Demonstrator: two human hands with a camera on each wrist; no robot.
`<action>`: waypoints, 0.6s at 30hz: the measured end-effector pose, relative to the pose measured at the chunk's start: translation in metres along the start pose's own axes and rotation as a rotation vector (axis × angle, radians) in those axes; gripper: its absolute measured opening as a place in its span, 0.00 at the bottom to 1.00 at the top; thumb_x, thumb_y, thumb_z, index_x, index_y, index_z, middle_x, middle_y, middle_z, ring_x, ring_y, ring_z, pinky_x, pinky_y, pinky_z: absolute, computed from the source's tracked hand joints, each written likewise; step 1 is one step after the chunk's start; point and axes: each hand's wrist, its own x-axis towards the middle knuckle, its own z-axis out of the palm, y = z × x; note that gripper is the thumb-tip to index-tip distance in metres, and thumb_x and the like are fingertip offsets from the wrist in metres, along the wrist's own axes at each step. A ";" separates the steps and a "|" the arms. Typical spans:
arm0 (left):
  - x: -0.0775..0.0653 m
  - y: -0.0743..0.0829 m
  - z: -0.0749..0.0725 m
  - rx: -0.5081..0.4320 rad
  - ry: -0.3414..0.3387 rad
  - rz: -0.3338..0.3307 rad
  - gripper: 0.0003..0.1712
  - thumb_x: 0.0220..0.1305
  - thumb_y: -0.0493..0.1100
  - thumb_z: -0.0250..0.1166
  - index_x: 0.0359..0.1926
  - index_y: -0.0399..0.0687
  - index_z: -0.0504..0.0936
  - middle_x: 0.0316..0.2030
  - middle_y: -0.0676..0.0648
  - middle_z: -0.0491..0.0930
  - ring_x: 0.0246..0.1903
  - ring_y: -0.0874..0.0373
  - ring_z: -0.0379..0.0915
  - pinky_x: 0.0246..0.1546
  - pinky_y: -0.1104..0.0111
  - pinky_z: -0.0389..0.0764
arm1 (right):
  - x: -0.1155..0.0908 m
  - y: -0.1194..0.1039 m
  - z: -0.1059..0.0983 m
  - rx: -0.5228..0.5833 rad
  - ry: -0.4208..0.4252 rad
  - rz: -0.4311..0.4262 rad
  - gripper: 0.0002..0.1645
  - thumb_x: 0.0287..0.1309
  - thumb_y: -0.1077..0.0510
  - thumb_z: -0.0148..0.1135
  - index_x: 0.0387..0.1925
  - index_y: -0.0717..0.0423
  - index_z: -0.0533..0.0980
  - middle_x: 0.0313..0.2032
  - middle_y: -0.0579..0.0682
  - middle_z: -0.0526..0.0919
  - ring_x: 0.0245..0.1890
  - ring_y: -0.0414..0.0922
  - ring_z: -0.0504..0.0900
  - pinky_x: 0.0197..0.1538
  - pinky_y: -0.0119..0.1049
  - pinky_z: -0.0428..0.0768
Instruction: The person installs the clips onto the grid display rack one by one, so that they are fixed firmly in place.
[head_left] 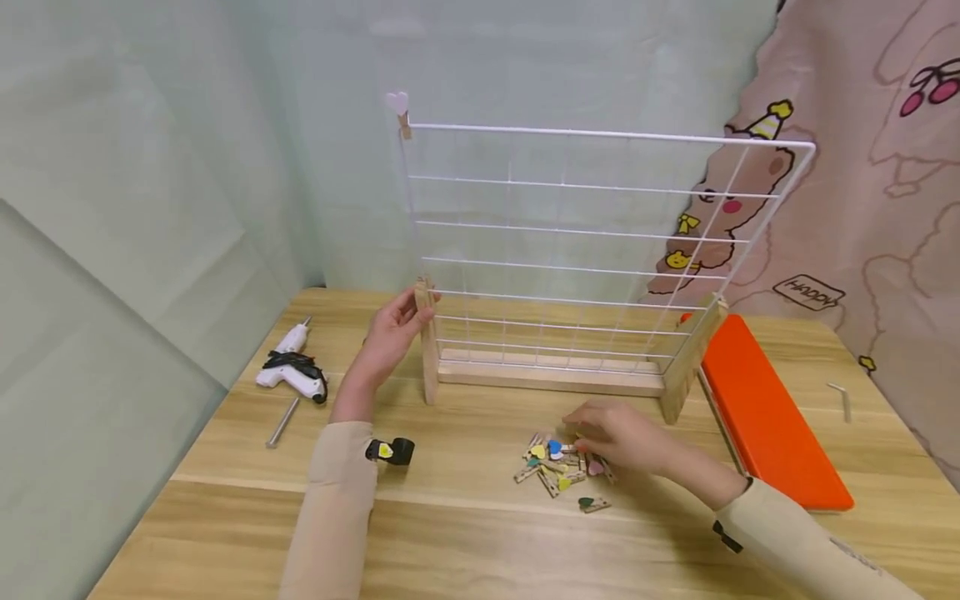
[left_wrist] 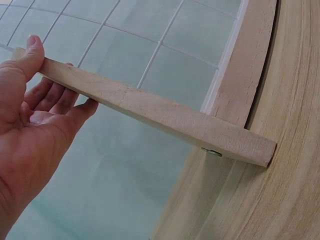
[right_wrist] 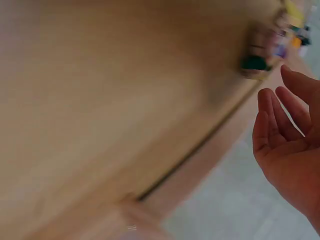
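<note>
A white wire grid (head_left: 611, 134) stands in a wooden base with an upright on each side. With thumb and fingers on opposite faces, my left hand (head_left: 388, 335) grips the left wooden upright (left_wrist: 150, 109) near its upper end. One mini clothespin (head_left: 404, 125) with a pale heart is clipped at the grid's top left corner. Over the right edge of a pile of mini clothespins (head_left: 551, 481) with coloured hearts, my right hand (head_left: 626, 435) has loosely bent fingers. In the blurred right wrist view the fingers (right_wrist: 274, 135) are apart from a green-heart clothespin (right_wrist: 253, 63).
A white glue gun (head_left: 296, 375) wrapped in its black cord lies at the left, with a metal rod (head_left: 282, 423) below it. To the right are an orange folder-like object (head_left: 772, 417) and a small hex key (head_left: 846, 404). One green-heart clothespin (head_left: 594, 504) lies apart from the pile.
</note>
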 end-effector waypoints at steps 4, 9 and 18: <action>0.000 0.000 0.001 -0.020 -0.003 -0.007 0.29 0.59 0.49 0.54 0.60 0.47 0.62 0.58 0.46 0.65 0.60 0.60 0.55 0.58 0.61 0.60 | -0.014 0.011 0.006 -0.034 0.027 -0.001 0.15 0.51 0.56 0.59 0.42 0.55 0.76 0.39 0.45 0.78 0.40 0.38 0.76 0.42 0.34 0.77; -0.002 0.000 0.000 -0.017 0.013 -0.024 0.28 0.58 0.50 0.54 0.59 0.49 0.63 0.57 0.47 0.65 0.59 0.60 0.56 0.58 0.61 0.60 | -0.013 0.017 0.007 -0.014 0.025 -0.031 0.14 0.52 0.61 0.58 0.43 0.56 0.76 0.37 0.45 0.79 0.35 0.36 0.75 0.37 0.30 0.77; -0.001 0.001 0.001 -0.028 0.002 -0.026 0.29 0.58 0.50 0.54 0.60 0.49 0.62 0.58 0.47 0.65 0.60 0.60 0.55 0.58 0.64 0.60 | -0.004 0.021 -0.003 0.035 -0.143 -0.104 0.15 0.52 0.65 0.57 0.43 0.58 0.76 0.39 0.48 0.76 0.37 0.39 0.75 0.39 0.30 0.76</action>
